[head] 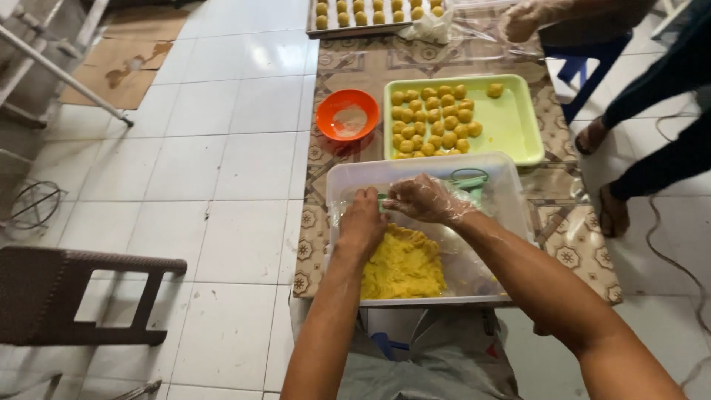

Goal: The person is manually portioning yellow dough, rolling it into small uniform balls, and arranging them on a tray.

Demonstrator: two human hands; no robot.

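Over a clear plastic tub [495, 167] lined with plastic film, both my hands meet. My left hand [362, 224], bare, rests on a mass of yellow dough [404, 267] in the tub and pinches something small. My right hand [424, 198] wears a thin clear glove and closes on a green tool [469, 180] whose handle sticks out to the right. Beyond the tub stands a light green tray [511, 118] with several yellow dough balls [433, 118] in rows.
An orange bowl [347, 114] with white powder sits left of the green tray. A metal baking tray [363, 15] of dough balls lies at the far end, near another person's gloved hand [522, 18]. A dark chair [67, 296] stands on the tiled floor at the left.
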